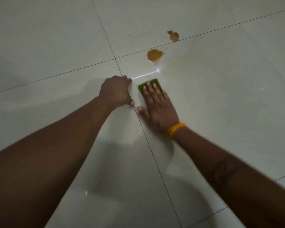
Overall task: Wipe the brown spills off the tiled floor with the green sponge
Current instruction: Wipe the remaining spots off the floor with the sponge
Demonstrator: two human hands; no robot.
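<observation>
head | right hand [158, 107] flat, fingers together pressing sponge [150, 86] to floor [220, 112] for scrubbing | left hand [116, 92] curled, braces | spills [155, 55] ahead, unwiped

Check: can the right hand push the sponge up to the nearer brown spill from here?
Probably yes. The right hand lies flat on the green sponge, and only bare tile separates it from the nearer brown spill.

Bare forearms — orange wristband [176, 129] on right wrist.
</observation>
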